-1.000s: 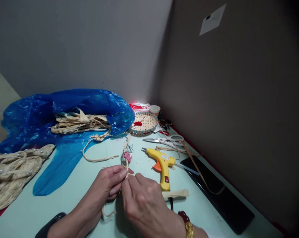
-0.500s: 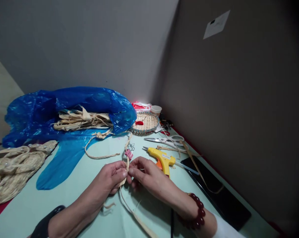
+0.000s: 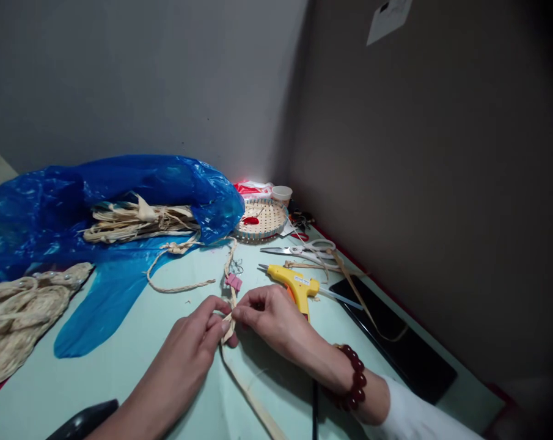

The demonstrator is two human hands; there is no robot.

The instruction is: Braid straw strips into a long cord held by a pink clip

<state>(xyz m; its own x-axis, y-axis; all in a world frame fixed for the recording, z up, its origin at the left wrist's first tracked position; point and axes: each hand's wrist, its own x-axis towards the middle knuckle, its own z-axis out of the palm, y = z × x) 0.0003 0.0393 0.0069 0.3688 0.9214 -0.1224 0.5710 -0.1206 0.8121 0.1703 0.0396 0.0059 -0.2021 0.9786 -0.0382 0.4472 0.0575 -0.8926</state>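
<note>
My left hand [image 3: 191, 345] and my right hand [image 3: 269, 315] meet at the middle of the pale green table [image 3: 120, 379], both pinching a tan braided straw cord [image 3: 230, 305]. The cord runs away from me past a pink binder clip [image 3: 233, 281] toward the blue bag, and loose straw strips [image 3: 253, 400] trail from my fingers toward the table's near edge. A red bead bracelet [image 3: 352, 385] circles my right wrist. A dark band sits on my left wrist at the bottom edge.
A yellow glue gun [image 3: 294, 284] lies just right of my hands, scissors [image 3: 303, 250] behind it, a black phone [image 3: 395, 339] at the right. Behind are a blue plastic bag [image 3: 120, 195] with straw bundles [image 3: 134, 223], a woven tray [image 3: 260, 217] and a white cup [image 3: 281, 193]. Woven straw work [image 3: 14, 318] lies left.
My right hand turned from covering the cord to a fingertip pinch beside my left, uncovering the glue gun. A loose strip now trails toward me. The view shifted slightly.
</note>
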